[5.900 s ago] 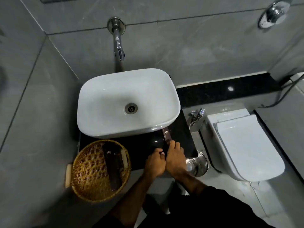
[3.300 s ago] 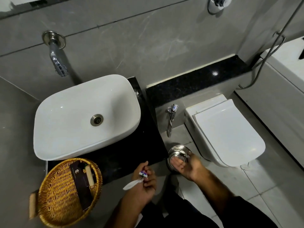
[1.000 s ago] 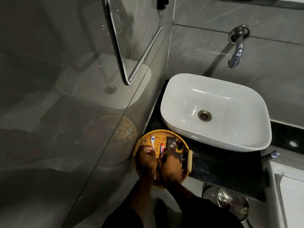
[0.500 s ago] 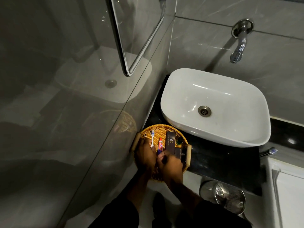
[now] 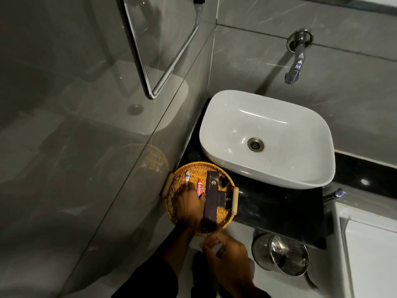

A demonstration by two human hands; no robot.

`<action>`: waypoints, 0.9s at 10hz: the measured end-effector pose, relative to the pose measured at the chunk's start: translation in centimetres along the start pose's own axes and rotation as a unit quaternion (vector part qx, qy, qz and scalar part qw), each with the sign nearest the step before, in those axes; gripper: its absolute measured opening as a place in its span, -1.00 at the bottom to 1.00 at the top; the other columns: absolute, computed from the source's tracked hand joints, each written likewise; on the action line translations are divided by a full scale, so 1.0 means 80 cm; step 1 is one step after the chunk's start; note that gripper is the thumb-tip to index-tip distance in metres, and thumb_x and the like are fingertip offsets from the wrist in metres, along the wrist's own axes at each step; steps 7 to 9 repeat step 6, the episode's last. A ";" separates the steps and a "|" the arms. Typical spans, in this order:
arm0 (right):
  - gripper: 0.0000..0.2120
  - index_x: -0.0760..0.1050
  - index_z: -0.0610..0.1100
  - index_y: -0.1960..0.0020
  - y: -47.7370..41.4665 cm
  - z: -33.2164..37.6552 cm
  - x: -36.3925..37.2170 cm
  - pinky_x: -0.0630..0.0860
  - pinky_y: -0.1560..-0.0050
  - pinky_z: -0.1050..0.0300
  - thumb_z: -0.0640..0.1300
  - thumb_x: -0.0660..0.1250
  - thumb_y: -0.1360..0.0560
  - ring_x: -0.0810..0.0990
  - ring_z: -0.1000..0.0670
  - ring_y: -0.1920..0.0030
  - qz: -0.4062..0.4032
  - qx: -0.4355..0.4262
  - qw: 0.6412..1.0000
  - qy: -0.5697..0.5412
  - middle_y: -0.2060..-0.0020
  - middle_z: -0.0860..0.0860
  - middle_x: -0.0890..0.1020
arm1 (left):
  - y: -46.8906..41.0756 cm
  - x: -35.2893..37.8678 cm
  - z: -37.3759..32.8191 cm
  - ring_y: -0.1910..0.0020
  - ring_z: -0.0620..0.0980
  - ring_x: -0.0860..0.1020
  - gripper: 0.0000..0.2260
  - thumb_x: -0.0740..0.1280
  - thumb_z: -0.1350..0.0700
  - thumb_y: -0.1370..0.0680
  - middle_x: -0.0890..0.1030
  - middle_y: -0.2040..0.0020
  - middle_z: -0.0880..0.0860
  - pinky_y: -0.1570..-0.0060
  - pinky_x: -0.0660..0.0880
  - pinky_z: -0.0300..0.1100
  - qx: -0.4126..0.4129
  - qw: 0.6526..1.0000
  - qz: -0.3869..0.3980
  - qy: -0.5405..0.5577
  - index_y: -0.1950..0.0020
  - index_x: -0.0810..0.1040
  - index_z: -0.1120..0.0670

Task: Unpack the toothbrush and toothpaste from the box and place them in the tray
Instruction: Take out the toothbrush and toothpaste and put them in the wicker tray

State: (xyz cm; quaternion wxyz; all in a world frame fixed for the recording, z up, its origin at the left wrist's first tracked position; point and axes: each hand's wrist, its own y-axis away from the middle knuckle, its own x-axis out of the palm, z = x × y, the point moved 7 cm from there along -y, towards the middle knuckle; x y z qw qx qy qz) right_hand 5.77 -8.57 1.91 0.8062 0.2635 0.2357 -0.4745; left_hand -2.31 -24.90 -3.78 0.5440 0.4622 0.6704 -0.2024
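A round wicker tray (image 5: 222, 221) with wooden handles sits on the black counter's left end. In it lie a white toothbrush (image 5: 187, 177) with a blue head and a small red and white toothpaste tube (image 5: 199, 187), side by side. A long dark box (image 5: 211, 196) lies to their right. My left hand (image 5: 189, 208) rests flat over the tray, its fingers covering the lower ends of the toothbrush and the tube. My right hand (image 5: 226, 251) is blurred, below the tray's front edge, with its fingers curled. What it holds, if anything, is unclear.
A smaller dark box (image 5: 223, 200) and a small green item (image 5: 224, 182) also lie in the tray. A white basin (image 5: 300, 168) stands behind it, under a wall tap (image 5: 295, 67). A steel bin (image 5: 281, 254) is on the floor at right. Glossy wall and glass panel at left.
My right hand has pulled back out of the tray toward my body. My left hand stays over the toothbrush and toothpaste. The camera has shifted slightly.
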 end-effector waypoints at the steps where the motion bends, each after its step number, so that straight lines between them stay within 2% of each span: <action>1: -0.95 0.64 0.00 0.12 0.004 0.004 -0.003 0.41 0.30 0.56 -0.11 0.51 -0.48 0.58 0.33 0.31 0.001 -0.004 1.000 -0.002 0.23 0.13 0.66 | -0.003 -0.002 -0.007 -0.16 0.07 0.58 -0.55 0.26 -0.14 -0.56 0.59 -0.22 0.10 -0.13 0.55 -0.04 -0.009 1.000 0.011 -0.024 -0.34 0.42 0.11; 2: -0.97 0.62 0.01 0.09 0.002 0.003 -0.009 0.46 0.28 0.48 -0.07 0.46 -0.52 0.60 0.27 0.26 0.010 0.008 1.000 -0.009 0.22 0.14 0.64 | -0.002 -0.003 -0.007 -0.12 0.06 0.60 -0.57 0.28 -0.13 -0.56 0.61 -0.18 0.10 -0.09 0.57 -0.06 -0.013 0.999 0.016 -0.041 -0.30 0.45 0.12; 3: -0.96 0.61 0.04 0.09 -0.003 -0.001 -0.019 0.48 0.27 0.42 -0.05 0.42 -0.55 0.59 0.20 0.29 -0.001 0.019 1.000 -0.013 0.23 0.11 0.65 | 0.000 -0.005 -0.002 -0.10 0.04 0.61 -0.59 0.27 -0.12 -0.57 0.62 -0.16 0.09 -0.01 0.53 -0.13 -0.012 0.999 0.014 -0.040 -0.30 0.48 0.13; 4: -0.89 0.57 0.05 0.11 -0.006 -0.007 -0.021 0.53 0.20 0.41 -0.06 0.36 -0.60 0.62 0.15 0.14 0.013 0.048 0.998 -0.041 0.25 0.01 0.65 | 0.008 -0.004 -0.001 -0.14 0.02 0.60 -0.57 0.25 -0.11 -0.58 0.60 -0.20 0.09 -0.03 0.52 -0.16 -0.008 0.999 0.023 -0.028 -0.34 0.46 0.13; 5: -0.86 0.58 0.10 0.15 -0.010 -0.009 -0.028 0.54 0.17 0.40 -0.07 0.40 -0.58 0.64 0.16 0.15 -0.001 0.069 0.995 -0.070 0.23 0.04 0.67 | 0.010 -0.007 -0.002 -0.24 0.04 0.55 -0.51 0.25 -0.12 -0.58 0.55 -0.30 0.09 -0.14 0.49 -0.15 -0.007 1.000 0.021 0.009 -0.42 0.39 0.12; 6: -0.84 0.60 0.13 0.22 -0.020 -0.007 -0.051 0.54 0.22 0.43 -0.05 0.50 -0.48 0.67 0.19 0.21 -0.050 0.093 0.987 -0.120 0.21 0.21 0.69 | 0.019 -0.014 -0.003 -0.37 0.06 0.46 -0.44 0.26 -0.14 -0.57 0.45 -0.43 0.08 -0.28 0.43 -0.09 -0.027 0.999 0.011 0.039 -0.50 0.28 0.09; 9: -0.84 0.60 0.13 0.22 -0.020 -0.007 -0.051 0.54 0.22 0.43 -0.05 0.50 -0.48 0.67 0.19 0.21 -0.050 0.093 0.987 -0.120 0.21 0.21 0.69 | 0.019 -0.014 -0.003 -0.37 0.06 0.46 -0.44 0.26 -0.14 -0.57 0.45 -0.43 0.08 -0.28 0.43 -0.09 -0.027 0.999 0.011 0.039 -0.50 0.28 0.09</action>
